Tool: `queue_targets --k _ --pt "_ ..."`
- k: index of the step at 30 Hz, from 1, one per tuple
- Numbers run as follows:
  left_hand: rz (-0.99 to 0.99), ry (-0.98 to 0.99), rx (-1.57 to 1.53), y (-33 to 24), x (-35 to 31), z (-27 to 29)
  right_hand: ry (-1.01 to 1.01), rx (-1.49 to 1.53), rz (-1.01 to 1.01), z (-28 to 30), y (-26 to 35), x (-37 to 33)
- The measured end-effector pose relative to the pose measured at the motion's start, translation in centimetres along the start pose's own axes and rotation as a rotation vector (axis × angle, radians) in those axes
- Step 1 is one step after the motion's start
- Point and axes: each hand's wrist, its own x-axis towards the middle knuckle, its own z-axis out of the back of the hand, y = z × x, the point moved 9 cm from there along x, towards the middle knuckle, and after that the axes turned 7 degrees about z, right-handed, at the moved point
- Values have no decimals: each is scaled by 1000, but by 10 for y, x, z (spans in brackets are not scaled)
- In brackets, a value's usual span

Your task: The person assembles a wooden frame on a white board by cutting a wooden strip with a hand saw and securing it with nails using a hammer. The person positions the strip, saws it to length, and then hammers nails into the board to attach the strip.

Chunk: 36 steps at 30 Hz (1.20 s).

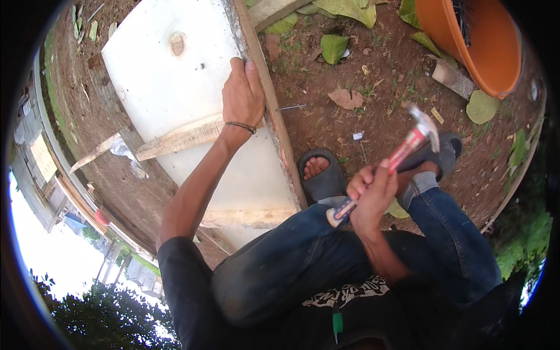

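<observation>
In my right hand (373, 195) is a claw hammer (406, 146) with a red handle, its metal head raised over the soil near my foot. The fingers wrap round the lower handle. My left hand (242, 96) is closed at the edge of a wooden plank (282, 146) that runs along the side of a large white panel (175, 81). Its thumb and forefinger lie by the plank's edge; the other fingertips are hidden. A nail (293, 107) sticks out sideways from the plank's outer face, just below my left hand. The hammer head is apart from the nail.
Wooden battens (181, 140) cross the panel. An orange bucket (496, 64) at the far right holds what look like nails. A wood offcut (454, 79) lies beside it. Leaves (334, 48) and scraps are scattered on the soil. My sandalled foot (322, 178) is beside the plank.
</observation>
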Motion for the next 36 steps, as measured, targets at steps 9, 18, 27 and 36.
queue_targets --k 9,18,27,36 --pt "10 -20 5 -1 -6 4 -255 150 156 28 19 3" --pt "-41 -72 22 7 -9 5 -167 102 39 22 6 -4" --pt "21 -24 11 6 -11 5 -14 -2 -83 7 -1 -5" --pt "8 -42 4 13 -18 6 -70 448 167 89 -37 55"
